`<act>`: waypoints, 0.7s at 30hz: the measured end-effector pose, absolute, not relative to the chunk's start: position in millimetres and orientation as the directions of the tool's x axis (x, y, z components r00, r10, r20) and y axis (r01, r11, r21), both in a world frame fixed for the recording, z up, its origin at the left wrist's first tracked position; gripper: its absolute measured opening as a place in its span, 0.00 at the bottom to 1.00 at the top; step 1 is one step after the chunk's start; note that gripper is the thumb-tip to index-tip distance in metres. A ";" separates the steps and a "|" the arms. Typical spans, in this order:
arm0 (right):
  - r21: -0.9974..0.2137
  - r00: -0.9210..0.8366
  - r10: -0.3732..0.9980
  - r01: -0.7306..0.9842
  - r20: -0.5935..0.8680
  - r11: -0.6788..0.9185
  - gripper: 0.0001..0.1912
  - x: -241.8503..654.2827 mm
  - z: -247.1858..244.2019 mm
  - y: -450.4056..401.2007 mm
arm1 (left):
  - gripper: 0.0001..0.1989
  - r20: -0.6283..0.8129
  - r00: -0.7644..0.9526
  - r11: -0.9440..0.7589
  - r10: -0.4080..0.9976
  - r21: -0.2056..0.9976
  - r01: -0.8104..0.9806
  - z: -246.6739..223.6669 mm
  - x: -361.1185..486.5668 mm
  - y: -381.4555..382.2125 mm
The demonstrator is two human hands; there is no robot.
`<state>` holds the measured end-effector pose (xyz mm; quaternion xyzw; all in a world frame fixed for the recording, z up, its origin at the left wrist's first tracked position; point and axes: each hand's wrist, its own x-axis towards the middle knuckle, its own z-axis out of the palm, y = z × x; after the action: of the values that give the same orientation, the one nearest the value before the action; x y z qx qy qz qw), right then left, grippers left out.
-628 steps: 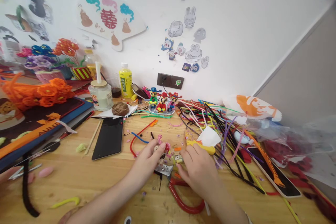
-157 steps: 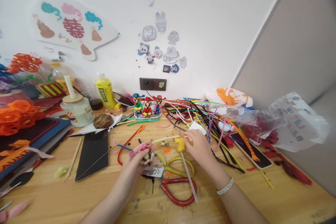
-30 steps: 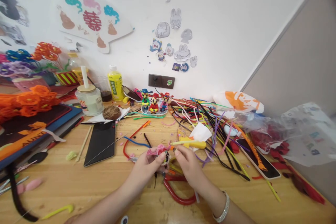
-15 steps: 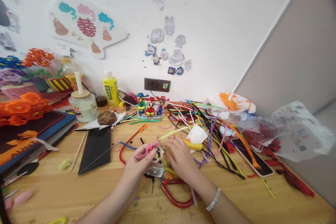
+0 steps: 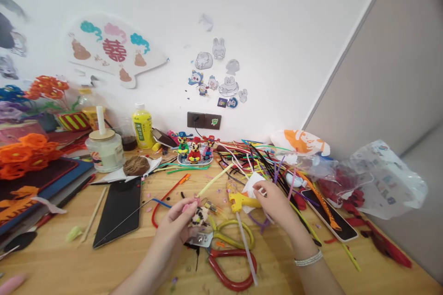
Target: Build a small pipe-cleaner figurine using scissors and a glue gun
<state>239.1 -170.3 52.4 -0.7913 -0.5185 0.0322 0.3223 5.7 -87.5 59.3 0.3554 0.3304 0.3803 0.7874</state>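
My left hand (image 5: 175, 223) pinches a small pink, white and black figure (image 5: 200, 216), seemingly of fuzzy craft stems. Its lower part shows past my thumb; the rest is covered by my fingers. To the right, my right hand (image 5: 277, 200) has its fingers bent round the handle end of a yellow hot glue gun (image 5: 238, 202), beside a white paper scrap (image 5: 254, 182). A translucent glue stick (image 5: 247, 251) slants down from the gun. Scissors (image 5: 224, 253) with red and yellow handle loops lie below, partly crossed by the stick.
Three finished figures (image 5: 195, 152) stand on a small tray behind. Loose craft stems (image 5: 263, 161) pile up at the right, near a phone (image 5: 332, 221). A black tablet (image 5: 119, 212), a candle jar (image 5: 104, 150) and a yellow bottle (image 5: 142, 126) are at the left.
My right hand has left the figure and moved right to the glue gun's handle. My left hand keeps the figure, slightly lower and further left. The view has shifted a little.
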 end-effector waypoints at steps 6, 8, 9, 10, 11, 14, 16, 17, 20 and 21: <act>-0.492 0.060 0.985 0.870 0.159 0.026 0.13 173.2 53.2 -172.7 | 0.12 -0.200 0.478 0.411 0.855 0.823 -0.391 61.2 3.1 -82.6; -0.310 0.047 0.990 0.951 0.133 -0.004 0.18 152.9 52.8 -177.4 | 0.12 -0.186 0.460 0.389 0.868 0.830 -0.400 62.7 2.1 -80.4; -0.257 0.056 0.992 0.966 0.112 -0.026 0.20 145.5 53.1 -179.8 | 0.12 -0.185 0.440 0.377 0.879 0.835 -0.402 63.7 1.4 -78.9; -0.222 0.061 0.994 0.974 0.089 -0.040 0.22 139.9 53.5 -181.9 | 0.13 -0.183 0.415 0.361 0.891 0.840 -0.405 64.8 0.6 -77.0; -0.206 0.056 0.996 0.978 0.064 -0.042 0.23 135.9 53.8 -183.6 | 0.13 -0.179 0.385 0.342 0.905 0.844 -0.413 65.9 -0.5 -74.8; -0.229 0.053 0.998 0.972 -0.014 -0.055 0.30 129.6 52.0 -185.2 | 0.13 -0.131 0.312 0.266 0.941 0.856 -0.443 69.4 -4.6 -67.8; -0.264 0.104 0.994 0.958 -0.044 -0.112 0.34 127.8 47.1 -183.9 | 0.11 -0.084 0.292 0.216 0.953 0.863 -0.457 71.3 -7.5 -64.4; -0.290 0.119 0.992 0.949 -0.040 -0.126 0.35 127.7 44.0 -182.9 | 0.11 -0.066 0.283 0.196 0.957 0.865 -0.463 72.2 -8.8 -63.3; -0.388 0.158 0.987 0.911 0.017 -0.140 0.36 131.7 35.9 -179.5 | 0.10 -0.028 0.264 0.156 0.964 0.863 -0.481 74.5 -11.9 -62.0; -0.432 0.179 0.983 0.890 0.041 -0.144 0.35 134.8 34.2 -178.1 | 0.09 -0.018 0.259 0.146 0.966 0.862 -0.486 75.0 -12.6 -61.8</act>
<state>134.8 -178.1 34.2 -0.7456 -0.6281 0.1268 0.1831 -12.6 -61.8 75.0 0.3889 0.3084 0.5250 0.6914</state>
